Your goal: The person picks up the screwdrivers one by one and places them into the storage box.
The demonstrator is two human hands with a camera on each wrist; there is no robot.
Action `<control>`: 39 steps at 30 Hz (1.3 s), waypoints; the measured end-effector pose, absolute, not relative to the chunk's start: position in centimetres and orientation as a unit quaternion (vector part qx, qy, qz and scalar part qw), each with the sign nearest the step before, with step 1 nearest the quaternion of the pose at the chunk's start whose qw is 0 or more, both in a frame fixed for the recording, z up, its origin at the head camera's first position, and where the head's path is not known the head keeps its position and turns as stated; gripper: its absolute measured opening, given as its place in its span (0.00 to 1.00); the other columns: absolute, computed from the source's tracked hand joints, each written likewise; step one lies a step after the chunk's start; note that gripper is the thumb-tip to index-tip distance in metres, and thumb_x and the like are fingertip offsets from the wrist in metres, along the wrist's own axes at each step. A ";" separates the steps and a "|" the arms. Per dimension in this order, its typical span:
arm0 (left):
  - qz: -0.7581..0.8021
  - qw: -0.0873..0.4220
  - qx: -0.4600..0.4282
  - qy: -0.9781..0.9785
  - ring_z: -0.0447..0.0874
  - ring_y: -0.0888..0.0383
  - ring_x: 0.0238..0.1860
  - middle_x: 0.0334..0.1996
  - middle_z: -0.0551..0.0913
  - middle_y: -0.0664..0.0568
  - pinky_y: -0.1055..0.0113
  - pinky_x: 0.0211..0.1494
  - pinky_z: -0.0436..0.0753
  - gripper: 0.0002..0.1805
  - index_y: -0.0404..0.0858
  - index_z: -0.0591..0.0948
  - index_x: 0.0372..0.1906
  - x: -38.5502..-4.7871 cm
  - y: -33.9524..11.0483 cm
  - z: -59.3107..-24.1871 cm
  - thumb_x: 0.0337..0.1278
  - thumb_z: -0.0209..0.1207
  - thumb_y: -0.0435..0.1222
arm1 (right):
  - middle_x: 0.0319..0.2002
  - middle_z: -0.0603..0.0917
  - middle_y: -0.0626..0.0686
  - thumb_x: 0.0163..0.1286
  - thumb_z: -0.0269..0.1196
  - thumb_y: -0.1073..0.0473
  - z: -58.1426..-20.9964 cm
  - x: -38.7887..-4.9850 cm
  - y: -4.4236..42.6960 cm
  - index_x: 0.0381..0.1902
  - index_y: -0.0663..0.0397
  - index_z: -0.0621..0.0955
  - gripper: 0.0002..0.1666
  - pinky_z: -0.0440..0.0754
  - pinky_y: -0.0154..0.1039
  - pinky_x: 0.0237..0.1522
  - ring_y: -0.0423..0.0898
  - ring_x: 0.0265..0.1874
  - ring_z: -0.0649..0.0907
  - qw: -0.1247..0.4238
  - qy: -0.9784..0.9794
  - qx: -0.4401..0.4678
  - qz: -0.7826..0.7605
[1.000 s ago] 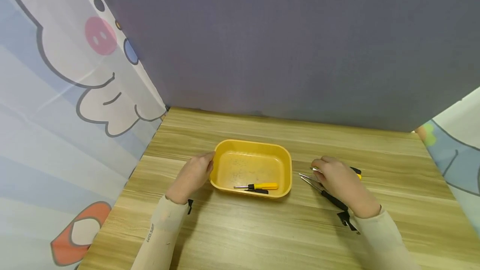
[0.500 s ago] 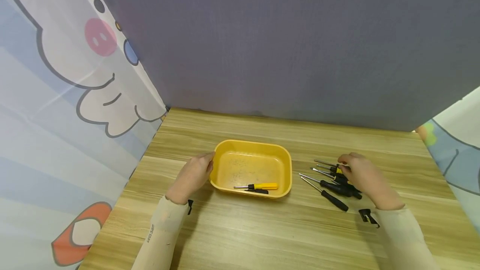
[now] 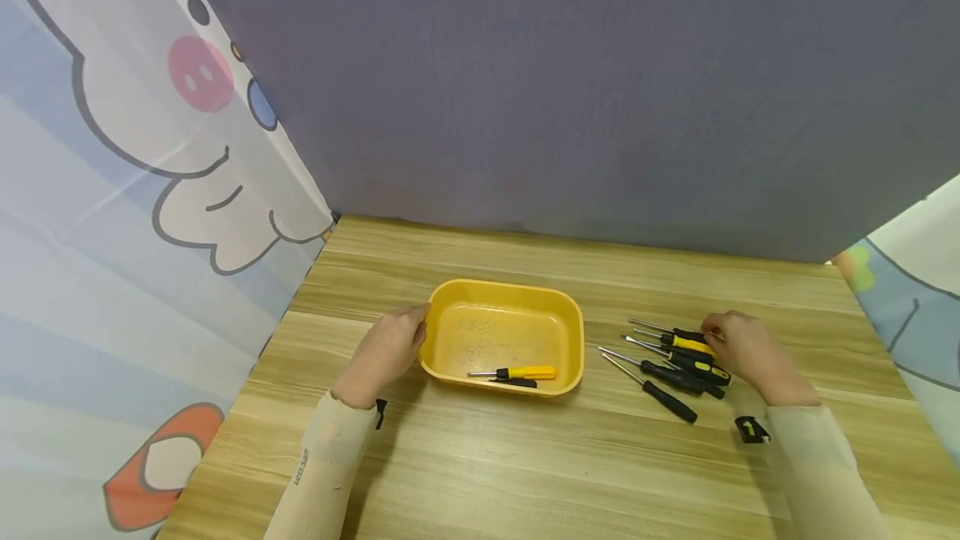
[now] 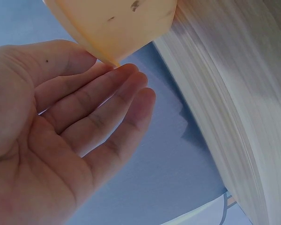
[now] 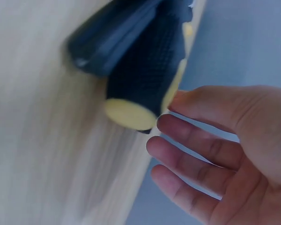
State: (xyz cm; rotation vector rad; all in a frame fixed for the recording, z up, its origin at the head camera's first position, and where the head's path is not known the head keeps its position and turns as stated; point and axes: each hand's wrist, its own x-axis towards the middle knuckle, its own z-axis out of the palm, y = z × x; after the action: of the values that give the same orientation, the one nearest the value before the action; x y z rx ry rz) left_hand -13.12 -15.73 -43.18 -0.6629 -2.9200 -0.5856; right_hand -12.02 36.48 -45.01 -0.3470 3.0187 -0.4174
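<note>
My left hand (image 3: 382, 352) pinches the left rim of a yellow plastic bin (image 3: 576, 315), the thumb and fingertips meeting at its edge in the left wrist view. Inside the bin, by the near wall, lie a yellow-handled screwdriver (image 3: 531, 372) and a black handle (image 3: 525, 383). On the table to the right is a group of several screwdrivers, among them a black one (image 3: 667, 401) and a yellow-and-black one (image 3: 693, 346). My right hand (image 3: 753, 352) is at their handle ends, fingers loosely bent and spread. A thick black handle with a yellow end (image 5: 129, 114) partly hides its thumb tip.
A wood-grain table (image 3: 510, 465) carries everything. Behind it rises a grey panel (image 3: 562, 90), and a cartoon-printed curtain (image 3: 112, 232) hangs along the left side. Another printed cloth (image 3: 907, 307) borders the right edge.
My right hand has moved right, off the screwdriver shafts to the handle ends, uncovering the group. The screwdrivers now in view lie where they were. The left hand and bin stay put.
</note>
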 end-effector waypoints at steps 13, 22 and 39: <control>-0.188 0.050 -0.219 -0.956 0.84 0.42 0.51 0.51 0.83 0.34 0.55 0.50 0.86 0.19 0.23 0.79 0.59 -13.2 -15.7 -43.2 0.64 0.61 0.24 | 0.41 0.84 0.69 0.68 0.62 0.69 -45.5 -13.0 37.4 0.45 0.71 0.83 0.11 0.81 0.65 0.41 0.67 0.39 0.83 0.074 0.978 -0.121 -0.149; -0.190 0.042 -0.218 -0.956 0.84 0.42 0.52 0.53 0.83 0.34 0.54 0.52 0.86 0.19 0.24 0.78 0.60 -13.4 -15.6 -43.1 0.66 0.59 0.25 | 0.36 0.85 0.65 0.69 0.62 0.69 -45.4 -13.1 37.7 0.46 0.73 0.82 0.11 0.84 0.59 0.35 0.59 0.33 0.85 0.071 0.975 -0.125 -0.171; -0.193 0.042 -0.218 -0.956 0.85 0.43 0.49 0.51 0.84 0.34 0.55 0.49 0.87 0.18 0.24 0.79 0.59 -13.2 -15.8 -43.2 0.65 0.60 0.25 | 0.39 0.85 0.67 0.69 0.64 0.67 -44.5 -12.7 36.5 0.46 0.72 0.83 0.12 0.85 0.58 0.35 0.60 0.33 0.85 0.046 0.975 -0.131 -0.174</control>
State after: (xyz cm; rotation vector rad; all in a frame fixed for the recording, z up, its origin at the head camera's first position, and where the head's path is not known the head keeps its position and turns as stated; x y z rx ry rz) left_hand -13.21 -15.76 -43.17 -0.6678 -2.9242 -0.5895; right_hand -12.71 36.49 -44.50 -0.4014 2.9769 -0.5305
